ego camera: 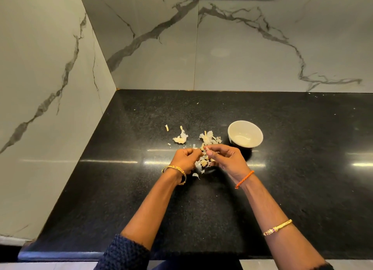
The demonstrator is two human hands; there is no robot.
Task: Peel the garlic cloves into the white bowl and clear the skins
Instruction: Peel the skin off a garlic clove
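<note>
Both hands are meeting over the black speckled countertop (282, 179): the left hand (184, 161) and right hand (226, 160) are pinching one small pale garlic clove (202, 147) between curled fingertips, holding it just above a loose heap of cloves and papery skins (202, 163) lying directly beneath them. More torn white garlic skins (209, 138) are sitting just beyond the fingers, another clump (180, 138) farther left. Near the right hand, slightly beyond it, the round white ceramic bowl (245, 133) is standing upright.
</note>
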